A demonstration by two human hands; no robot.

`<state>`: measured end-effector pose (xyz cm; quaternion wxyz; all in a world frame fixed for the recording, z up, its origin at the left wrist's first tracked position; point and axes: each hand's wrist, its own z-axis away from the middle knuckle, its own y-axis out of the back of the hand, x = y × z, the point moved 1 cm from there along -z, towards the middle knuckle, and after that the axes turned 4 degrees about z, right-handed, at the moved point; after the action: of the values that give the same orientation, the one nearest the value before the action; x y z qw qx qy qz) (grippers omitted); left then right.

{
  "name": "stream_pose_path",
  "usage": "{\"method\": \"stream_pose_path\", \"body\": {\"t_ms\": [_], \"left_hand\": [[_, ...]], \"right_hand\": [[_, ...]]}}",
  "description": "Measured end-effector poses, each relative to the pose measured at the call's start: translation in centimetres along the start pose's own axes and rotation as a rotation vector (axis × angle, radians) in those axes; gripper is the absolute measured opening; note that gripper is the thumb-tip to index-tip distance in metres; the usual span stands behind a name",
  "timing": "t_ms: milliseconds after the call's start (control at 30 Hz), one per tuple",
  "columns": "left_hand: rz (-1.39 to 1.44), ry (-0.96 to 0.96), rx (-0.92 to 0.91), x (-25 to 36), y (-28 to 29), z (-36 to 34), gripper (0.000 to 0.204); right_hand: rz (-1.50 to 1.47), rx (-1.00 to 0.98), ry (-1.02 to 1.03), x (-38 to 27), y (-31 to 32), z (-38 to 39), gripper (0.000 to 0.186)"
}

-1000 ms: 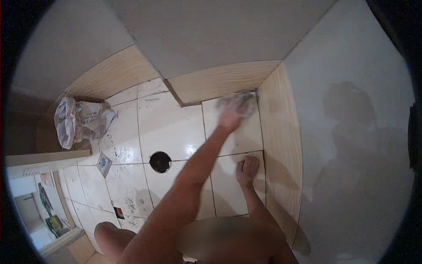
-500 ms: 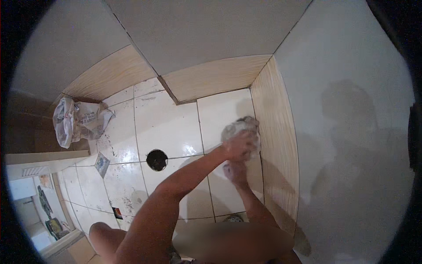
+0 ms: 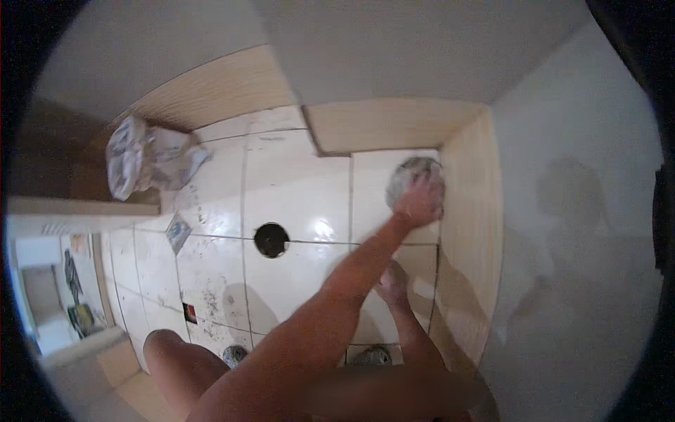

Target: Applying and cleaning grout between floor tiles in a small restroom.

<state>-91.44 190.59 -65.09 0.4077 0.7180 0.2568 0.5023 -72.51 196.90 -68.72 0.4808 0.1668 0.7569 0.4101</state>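
Observation:
My left hand (image 3: 420, 200) reaches across to the far right corner of the white tiled floor (image 3: 295, 190). Its fingers press down on a bunched grey-white rag (image 3: 402, 184), which lies on the tile close to the right-hand baseboard. Nearer to me, my right hand (image 3: 394, 283) is low over the tiles, beside and partly behind my left forearm. Motion blur and the forearm hide its fingers, so whether it grips anything does not show.
A round dark drain hole (image 3: 271, 240) opens in the floor, with a small square cut-out (image 3: 190, 313) nearer left. A crumpled white plastic sack (image 3: 151, 158) stands at the far left. Wood-look baseboard tiles (image 3: 467, 232) line the walls, and a wall corner (image 3: 316, 133) juts in.
My left hand has pushed the rag farther away along the right-hand baseboard. My right hand, close beside it before, now sits apart and nearer to me. The view has shifted.

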Motion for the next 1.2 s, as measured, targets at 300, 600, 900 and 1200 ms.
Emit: {"method": "stream_pose_path", "body": {"t_ms": [300,600,900,1200], "left_hand": [[-0.203,0.206,0.366,-20.1,15.1,21.1,0.045],[-0.129,0.189,0.616,-21.9,19.9,13.9,0.037],[-0.112,0.398,0.684,-30.6,21.6,22.0,0.039],[-0.289,0.107,0.494,-28.8,19.5,12.0,0.054]], "right_hand": [[0.162,0.144,0.066,-1.5,0.2,-0.2,0.017],[0.263,-0.551,0.422,-6.4,-0.7,-11.7,0.023],[0.501,0.208,-0.079,-12.9,-10.8,-12.1,0.032],[0.356,0.060,-0.135,-16.2,-12.4,-12.4,0.034]]}}
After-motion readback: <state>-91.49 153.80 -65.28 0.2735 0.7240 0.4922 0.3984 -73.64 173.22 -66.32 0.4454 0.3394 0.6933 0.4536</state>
